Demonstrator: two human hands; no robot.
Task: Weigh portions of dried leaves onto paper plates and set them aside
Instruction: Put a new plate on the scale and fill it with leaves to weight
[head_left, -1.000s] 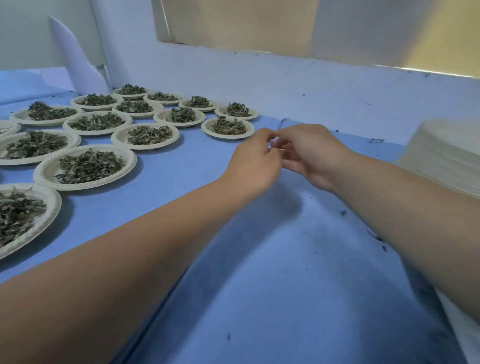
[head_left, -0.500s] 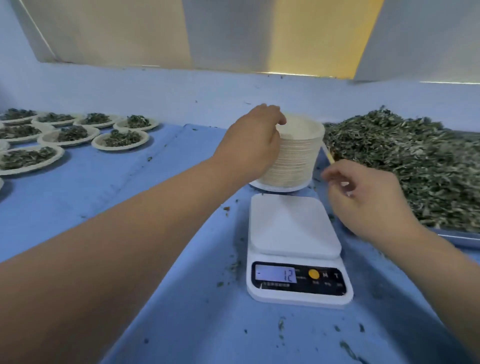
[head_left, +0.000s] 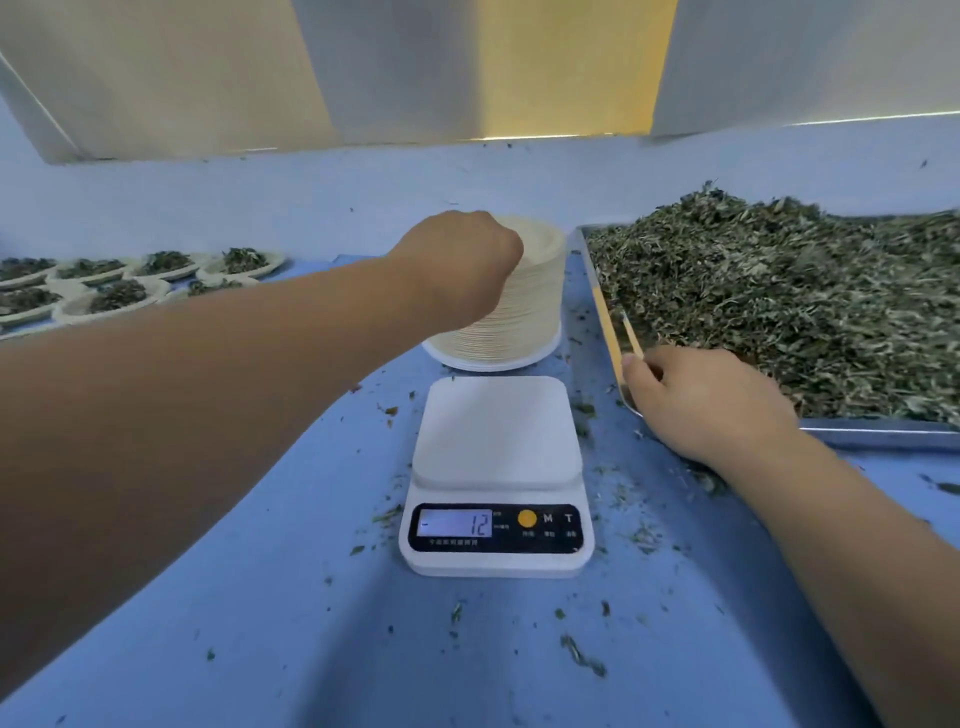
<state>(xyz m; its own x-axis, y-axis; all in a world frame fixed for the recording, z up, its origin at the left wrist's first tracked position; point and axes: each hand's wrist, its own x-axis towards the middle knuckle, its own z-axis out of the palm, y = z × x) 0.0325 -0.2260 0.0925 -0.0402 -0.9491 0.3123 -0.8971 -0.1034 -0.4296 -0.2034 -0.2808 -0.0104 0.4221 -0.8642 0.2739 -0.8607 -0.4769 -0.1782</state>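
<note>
Right hand (head_left: 711, 400) now at tray (head_left: 878, 428) edge

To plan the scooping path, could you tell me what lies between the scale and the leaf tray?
Head view: only blue cover with loose leaf crumbs separates the scale from the leaf tray.

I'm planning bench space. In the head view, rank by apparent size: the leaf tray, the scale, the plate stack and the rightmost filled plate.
1. Leaf tray, cut off by the frame edge.
2. Scale.
3. Plate stack, partly behind the left hand; scale is nearer, so order unsure.
4. Rightmost filled plate, also farthest.
</note>
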